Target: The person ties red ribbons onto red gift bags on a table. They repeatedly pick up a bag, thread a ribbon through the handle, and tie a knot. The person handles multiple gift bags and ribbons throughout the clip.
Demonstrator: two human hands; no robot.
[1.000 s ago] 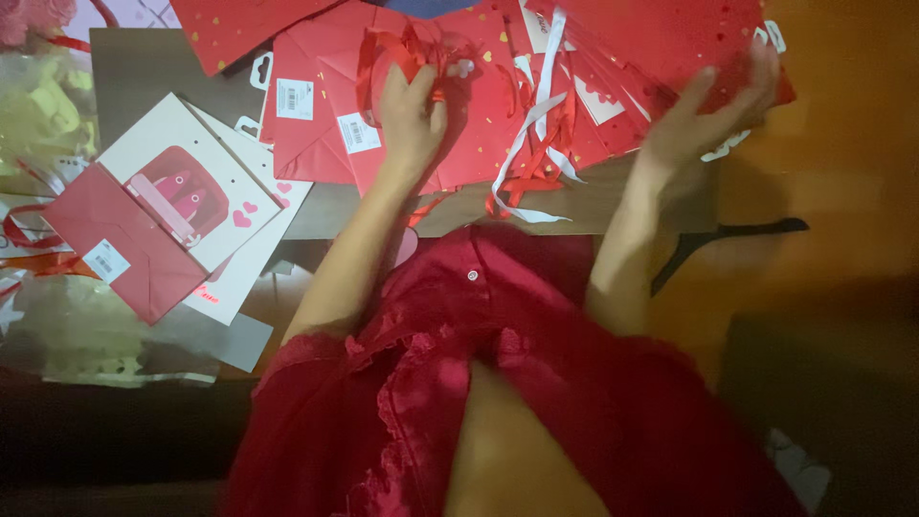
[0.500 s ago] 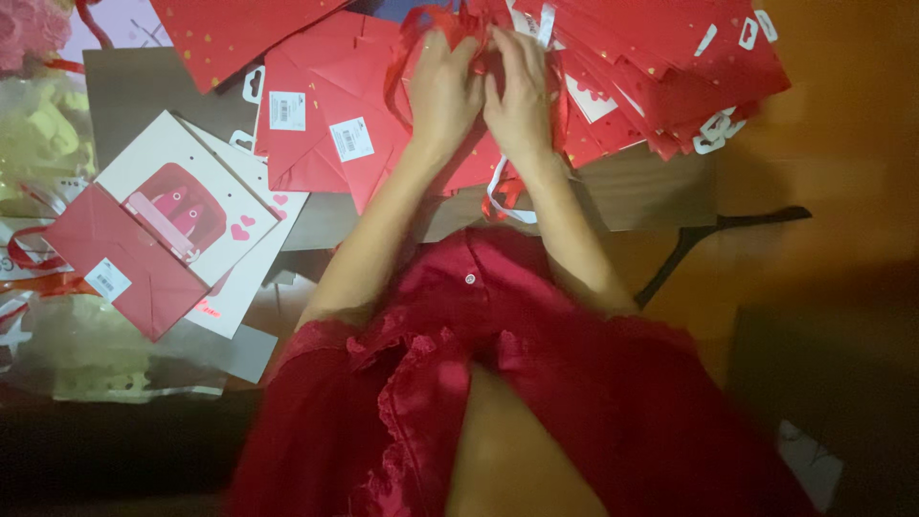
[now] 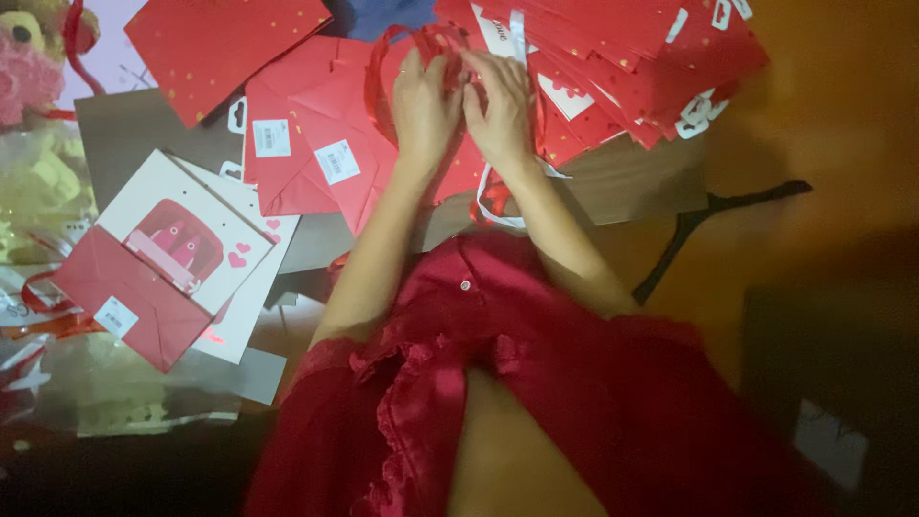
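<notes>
**Here, both hands meet on a red ribbon above a heap of red paper bags**

Here I see my left hand (image 3: 424, 107) and my right hand (image 3: 500, 107) side by side near the top centre of the head view, fingers curled and nearly touching each other. Both are closed on a loop of red ribbon (image 3: 412, 43) that arches up over the left hand. How firmly each finger pinches it I cannot tell, as the frame is a little blurred.

The ribbon lies on folded red paper bags (image 3: 330, 158) spread flat under my forearms; two of them carry small white stickers. To the right, a thick fanned stack of red bags (image 3: 632, 57) with white tags runs toward the upper right corner, just beside my right hand. Another red bag with gold specks (image 3: 215, 43) lies at the upper left, apart from the hands.

All of this rests on a sheet of brown cardboard (image 3: 622, 187), which sits on an orange-brown table (image 3: 842, 124). A black strap (image 3: 713, 230) lies on the table to the right of the cardboard.

At the left, well apart from the hands, lies a white card with a red heart picture (image 3: 187, 239), with a red envelope (image 3: 124, 302) overlapping its lower corner. A plush toy (image 3: 38, 48) shows in the upper left corner. My red ruffled dress (image 3: 498, 383) fills the lower centre.
</notes>
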